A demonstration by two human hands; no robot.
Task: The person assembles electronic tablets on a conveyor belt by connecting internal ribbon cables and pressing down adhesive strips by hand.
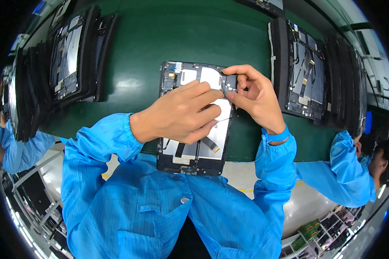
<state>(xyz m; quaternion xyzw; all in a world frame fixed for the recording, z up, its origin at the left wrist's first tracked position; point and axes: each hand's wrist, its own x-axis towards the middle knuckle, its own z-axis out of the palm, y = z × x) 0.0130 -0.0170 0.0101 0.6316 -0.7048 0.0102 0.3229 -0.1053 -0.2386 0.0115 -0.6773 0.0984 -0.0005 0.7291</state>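
Note:
An opened tablet (189,159) with bare inner parts lies at the table's front edge, its lower end jutting over toward my lap. Across its middle reaches my left hand (181,110), fingers curled and tips pinched together near the upper right side; what is between them is too small to make out. My right hand (257,101) grips the upper right edge, index finger and thumb on either end of a dark square part (231,81). Below the left hand, a flat ribbon cable (210,145) with a gold end lies loose on the silver plate.
Stacks of similar opened tablets in black foam stand at the left (67,60) and right (307,71) of the green table (186,32). A blue wrist strap (276,135) circles my right wrist. A person in blue (343,172) sits at the right, another (26,151) at the left.

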